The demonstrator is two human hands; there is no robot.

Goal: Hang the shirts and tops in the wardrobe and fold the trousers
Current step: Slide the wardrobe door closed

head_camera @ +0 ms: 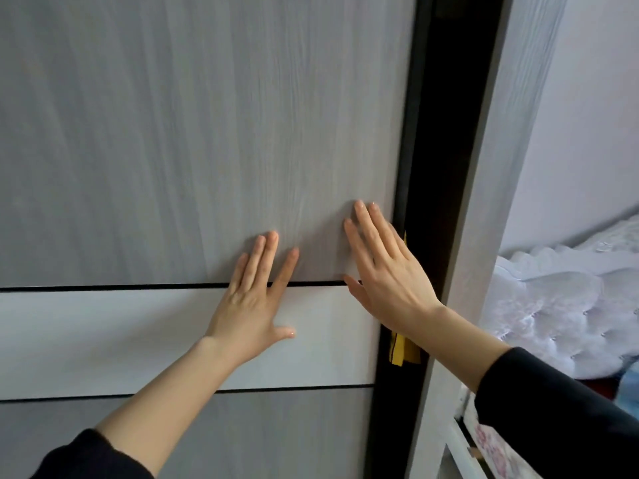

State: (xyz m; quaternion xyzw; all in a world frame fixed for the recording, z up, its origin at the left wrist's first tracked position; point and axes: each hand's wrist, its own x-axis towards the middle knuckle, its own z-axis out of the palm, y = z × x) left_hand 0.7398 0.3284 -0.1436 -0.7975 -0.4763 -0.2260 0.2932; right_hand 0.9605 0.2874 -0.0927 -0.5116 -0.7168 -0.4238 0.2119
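Note:
A grey wood-grain sliding wardrobe door with a white band across it fills most of the view. My left hand lies flat on the door with its fingers straight, across the black line above the white band. My right hand presses flat on the door near its right edge. Right of the door is a narrow dark gap into the wardrobe. A yellow garment shows in the gap below my right wrist. The rest of the wardrobe's inside is hidden.
The grey wardrobe side frame stands right of the gap. Beyond it, a bed with white ruffled bedding lies against a pale wall. A white rail and floral fabric show at the lower right.

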